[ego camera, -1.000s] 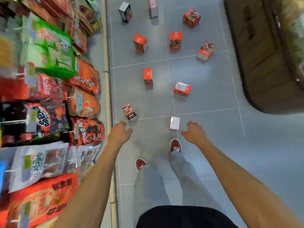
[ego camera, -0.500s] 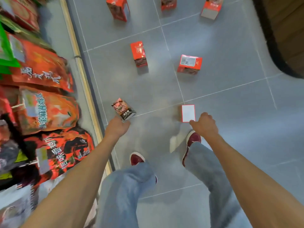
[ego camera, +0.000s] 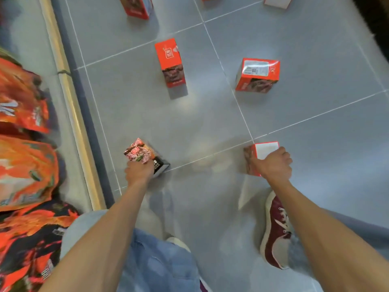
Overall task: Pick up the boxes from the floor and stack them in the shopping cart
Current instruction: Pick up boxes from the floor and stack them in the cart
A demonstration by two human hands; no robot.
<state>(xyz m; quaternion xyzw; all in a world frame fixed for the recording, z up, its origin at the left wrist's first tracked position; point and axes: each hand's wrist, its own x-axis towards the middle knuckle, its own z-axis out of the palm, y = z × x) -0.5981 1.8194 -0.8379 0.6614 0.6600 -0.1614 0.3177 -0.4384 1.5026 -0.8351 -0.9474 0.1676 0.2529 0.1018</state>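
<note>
- Picture-print box (ego camera: pixel 143 154): lower left, tilted, dark end face toward centre; left hand (ego camera: pixel 137 172) grips near end.
- White-topped red box (ego camera: pixel 266 150): lower right, at tile-seam crossing; right hand (ego camera: pixel 273 165) grips near side.
- Tall red box (ego camera: pixel 170 64): centre, upright on grey floor (ego camera: pixel 315 102), free-standing.
- Labelled red box (ego camera: pixel 257 75): right of tall red box, well apart, lying on side, white label up.
- Further red box (ego camera: pixel 136 6): cut off by top edge.

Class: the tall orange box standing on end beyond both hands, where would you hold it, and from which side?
Probably the upper end of the tall orange box, from above, pinching two opposite side faces: it stands upright, apart from the others.
</note>
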